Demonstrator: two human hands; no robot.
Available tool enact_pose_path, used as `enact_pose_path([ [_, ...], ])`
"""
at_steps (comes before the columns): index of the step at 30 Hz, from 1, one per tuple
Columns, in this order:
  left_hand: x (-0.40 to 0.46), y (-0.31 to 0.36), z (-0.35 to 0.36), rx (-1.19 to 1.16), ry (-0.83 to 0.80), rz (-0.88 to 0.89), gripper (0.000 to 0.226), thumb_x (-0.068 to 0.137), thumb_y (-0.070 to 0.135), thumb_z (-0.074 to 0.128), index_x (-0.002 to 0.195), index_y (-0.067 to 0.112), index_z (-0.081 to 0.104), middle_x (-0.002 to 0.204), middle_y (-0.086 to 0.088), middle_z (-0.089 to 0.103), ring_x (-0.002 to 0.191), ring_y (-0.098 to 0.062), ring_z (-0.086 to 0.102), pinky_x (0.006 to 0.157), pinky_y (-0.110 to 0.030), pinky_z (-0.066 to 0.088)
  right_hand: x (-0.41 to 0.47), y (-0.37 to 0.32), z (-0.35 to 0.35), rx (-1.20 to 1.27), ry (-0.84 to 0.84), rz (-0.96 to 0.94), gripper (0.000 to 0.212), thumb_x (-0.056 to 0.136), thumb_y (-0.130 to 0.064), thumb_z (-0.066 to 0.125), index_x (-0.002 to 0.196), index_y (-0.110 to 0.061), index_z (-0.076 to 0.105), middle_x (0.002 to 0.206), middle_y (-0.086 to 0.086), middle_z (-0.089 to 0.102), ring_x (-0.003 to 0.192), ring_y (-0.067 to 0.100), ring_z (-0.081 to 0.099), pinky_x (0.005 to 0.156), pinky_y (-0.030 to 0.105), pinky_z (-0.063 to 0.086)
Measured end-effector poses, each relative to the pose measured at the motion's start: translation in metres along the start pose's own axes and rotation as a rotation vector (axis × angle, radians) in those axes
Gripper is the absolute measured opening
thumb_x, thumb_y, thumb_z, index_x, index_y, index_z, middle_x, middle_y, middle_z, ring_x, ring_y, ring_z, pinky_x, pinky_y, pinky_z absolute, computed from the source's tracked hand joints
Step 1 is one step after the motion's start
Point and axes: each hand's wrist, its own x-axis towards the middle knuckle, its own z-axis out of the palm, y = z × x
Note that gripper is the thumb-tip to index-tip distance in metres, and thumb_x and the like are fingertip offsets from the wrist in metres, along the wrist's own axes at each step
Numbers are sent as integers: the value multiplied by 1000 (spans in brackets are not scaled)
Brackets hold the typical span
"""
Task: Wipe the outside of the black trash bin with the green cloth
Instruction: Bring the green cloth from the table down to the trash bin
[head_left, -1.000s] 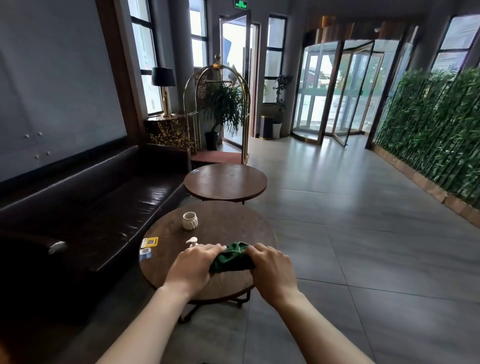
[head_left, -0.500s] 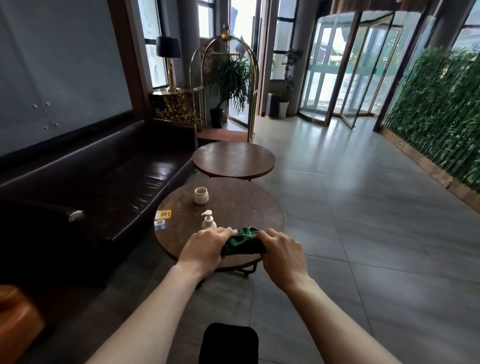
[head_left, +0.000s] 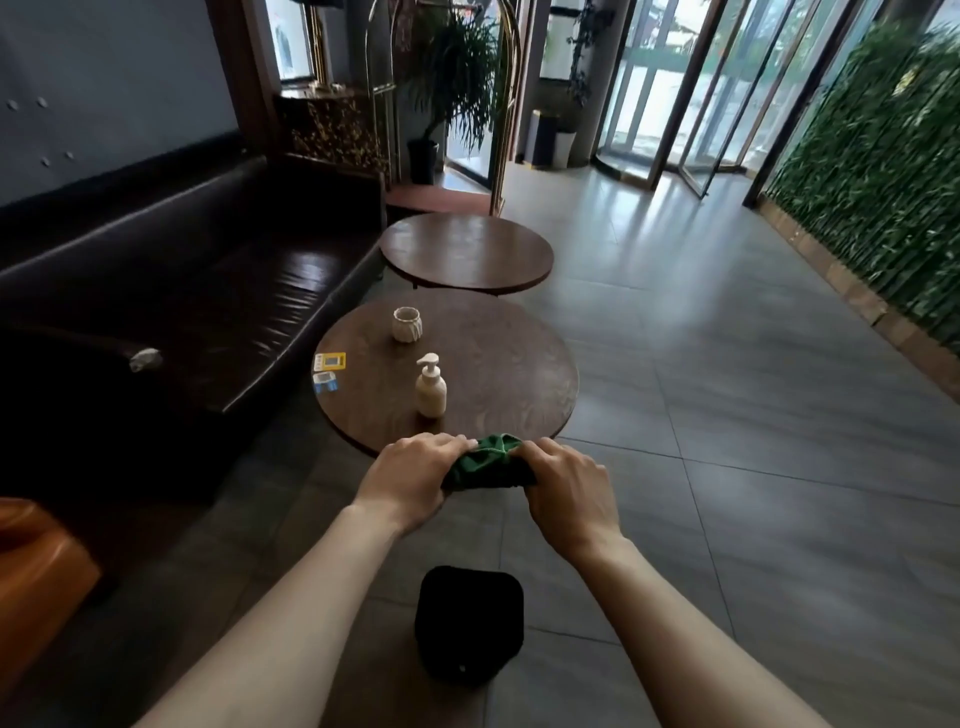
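Both hands hold the bunched green cloth (head_left: 488, 464) out in front at arm's length: the left hand (head_left: 413, 477) grips its left end with curled fingers, and the right hand (head_left: 566, 491) grips its right end the same way, so each grip is clenched on the fabric and the wad shows between them. Below the two grips, between the forearms, the black trash bin (head_left: 469, 625) stands on the grey tiled floor (head_left: 753, 467), well apart from the cloth and touched by neither hand. Just beyond the grips lies a round wooden counter (head_left: 509, 364), carrying a cream pump bottle (head_left: 430, 386) nearest the hands, a small ribbed white cup (head_left: 407, 323) farther off, and two small cards (head_left: 327, 370) toward its left edge. A second round counter (head_left: 466, 252) stands farther away, and a dark leather sofa (head_left: 171, 291) runs along to the left of the grips.
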Motion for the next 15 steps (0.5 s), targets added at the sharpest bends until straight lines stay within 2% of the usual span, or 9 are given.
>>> enact_pose_path([
  [10, -26, -37, 30, -32, -48, 13, 59, 87, 17, 68, 143, 30, 52, 136, 8, 62, 124, -22, 59, 98, -41, 50, -20, -28, 36, -21, -91, 25, 30, 91, -15, 65, 118, -27, 65, 106, -4, 69, 97, 27, 68, 67, 39, 51],
  [15, -38, -50, 44, -51, -74, 3, 58, 88, 20, 69, 142, 31, 52, 136, 8, 63, 123, -22, 60, 99, -40, 50, -27, -37, 56, -41, -116, 36, 32, 90, -13, 65, 118, -28, 65, 105, -4, 69, 96, 28, 68, 63, 37, 47],
])
